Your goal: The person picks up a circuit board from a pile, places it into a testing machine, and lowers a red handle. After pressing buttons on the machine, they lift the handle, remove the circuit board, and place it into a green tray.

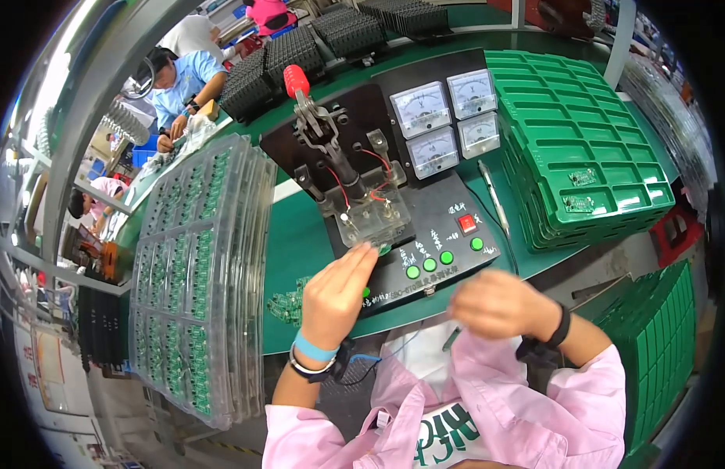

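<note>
My left hand [335, 293] reaches to the front of a test fixture [374, 223] with a clear plate and red wires. Its fingers are pressed together at the plate's front edge, and what they hold, if anything, is hidden. A small green edge [384, 250] shows beside the fingertips. My right hand [494, 305] is raised in front of the black control box [456, 203], its fingers curled but smeared by motion. Above the fixture stands a toggle clamp with a red handle [296, 80]. Several green buttons [430, 265] and a red switch [467, 224] sit on the box.
Clear trays [241, 234] of circuit boards are stacked at left, beside loose green boards [286, 305]. Green compartment trays [577, 141] stand at right, two boards in the top one. Four-dial meters [433, 152] rise behind the box; a pen-like tool [491, 191] lies beside it. A co-worker [186, 82] sits beyond.
</note>
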{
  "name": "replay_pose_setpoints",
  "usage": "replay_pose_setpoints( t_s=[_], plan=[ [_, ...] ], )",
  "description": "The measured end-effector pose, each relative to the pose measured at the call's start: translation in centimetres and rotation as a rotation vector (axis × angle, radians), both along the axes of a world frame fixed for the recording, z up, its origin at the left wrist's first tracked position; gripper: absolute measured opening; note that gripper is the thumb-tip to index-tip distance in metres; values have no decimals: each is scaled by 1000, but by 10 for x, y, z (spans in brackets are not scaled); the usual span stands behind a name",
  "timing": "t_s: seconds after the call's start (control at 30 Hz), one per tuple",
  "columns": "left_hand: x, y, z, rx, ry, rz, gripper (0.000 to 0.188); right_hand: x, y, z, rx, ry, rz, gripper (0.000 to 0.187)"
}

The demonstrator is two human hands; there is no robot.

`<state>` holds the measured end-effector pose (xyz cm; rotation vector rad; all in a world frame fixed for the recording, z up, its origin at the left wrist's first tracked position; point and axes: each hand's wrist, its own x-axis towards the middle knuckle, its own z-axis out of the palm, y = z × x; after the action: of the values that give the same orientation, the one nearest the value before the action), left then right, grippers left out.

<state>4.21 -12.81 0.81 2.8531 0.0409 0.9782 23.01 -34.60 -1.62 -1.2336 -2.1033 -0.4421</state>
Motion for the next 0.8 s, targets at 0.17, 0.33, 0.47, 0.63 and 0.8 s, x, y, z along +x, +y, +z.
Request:
replay_pose_setpoints(
  t_s=[0.17, 0.33, 0.47, 0.63, 0.8],
  plan=[
    [28, -18, -9, 54, 78, 104, 33, -52, -20, -82, -303, -3, 39, 26],
    [31, -24, -11, 80, 128, 135, 35, -53, -26, -139, -701, -58, -130, 24],
    [33, -34, -2, -24, 135, 138, 33, -50, -28, -152, -761, -50, -105, 19],
    [20, -39, 14, -231, 167, -60, 41, -34, -23, -75, -580, 226, 102, 15],
    [53, -10, 87, 174, -385, 110, 65, 37, -50, 61, 19, 197, -279, 18]
  ],
)
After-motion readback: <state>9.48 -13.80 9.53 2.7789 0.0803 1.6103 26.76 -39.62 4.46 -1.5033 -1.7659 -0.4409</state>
